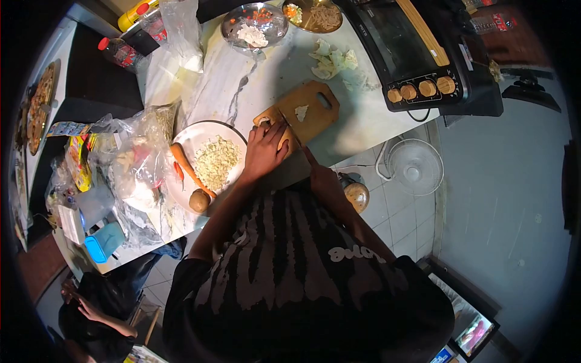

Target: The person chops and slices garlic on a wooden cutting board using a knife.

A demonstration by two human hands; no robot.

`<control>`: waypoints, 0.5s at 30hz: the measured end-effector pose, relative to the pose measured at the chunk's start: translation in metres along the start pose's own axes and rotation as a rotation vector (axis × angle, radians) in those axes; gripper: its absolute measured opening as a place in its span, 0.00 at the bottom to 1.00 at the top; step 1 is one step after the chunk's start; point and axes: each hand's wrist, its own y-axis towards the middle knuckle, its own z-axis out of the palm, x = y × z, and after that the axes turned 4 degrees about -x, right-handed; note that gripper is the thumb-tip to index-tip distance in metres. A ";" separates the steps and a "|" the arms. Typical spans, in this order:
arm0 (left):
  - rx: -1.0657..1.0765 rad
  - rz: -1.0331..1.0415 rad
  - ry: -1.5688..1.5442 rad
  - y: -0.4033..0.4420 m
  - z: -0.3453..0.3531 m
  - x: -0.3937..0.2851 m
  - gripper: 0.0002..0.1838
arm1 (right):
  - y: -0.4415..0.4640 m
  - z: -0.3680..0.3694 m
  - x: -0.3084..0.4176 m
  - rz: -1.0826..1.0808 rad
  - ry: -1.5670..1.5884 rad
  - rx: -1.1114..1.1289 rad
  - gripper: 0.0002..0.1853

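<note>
Clock set on the cutting board (318, 124), 12 at top of view. Far left, 9 o'clock: yellow packet (80, 162), printing too small to read. 8 o'clock: blue tub (104, 242), contents not discernible. 10 o'clock: red-capped bottle (125, 54), red label, brand illegible. 8 o'clock, just beside the board: white plate (196, 136) with a heap of pale diced bits (216, 163), a carrot (189, 166), red chilli (179, 174) and a round brown item (200, 200), potato-like. 11 o'clock: steel dish (277, 27), orange bits and a white heap inside. On the board's left part, left hand (266, 150), fingers narrow, bent over pale food (264, 121), holding it down. Knife (292, 129) across the board beside those fingers; right hand (324, 177) at 5 o'clock, fingers closed round its handle. 12 o'clock: second dish (305, 24), brownish shreds, mixed coloured bits. 1 o'clock: loose pale-green leaves (333, 60). 5 o'clock: shirt lettering (357, 254), partly legible, ending "ne". 2 o'clock: black oven (405, 57), wooden knobs (427, 88), markings unreadable.
</note>
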 end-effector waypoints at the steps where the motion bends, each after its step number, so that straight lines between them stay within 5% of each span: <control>1: -0.012 -0.004 -0.004 0.000 0.000 -0.001 0.24 | 0.004 0.000 0.000 0.005 0.000 0.004 0.38; 15: 0.003 0.003 -0.007 -0.001 0.000 -0.001 0.24 | 0.015 -0.016 0.005 -0.009 -0.063 0.083 0.39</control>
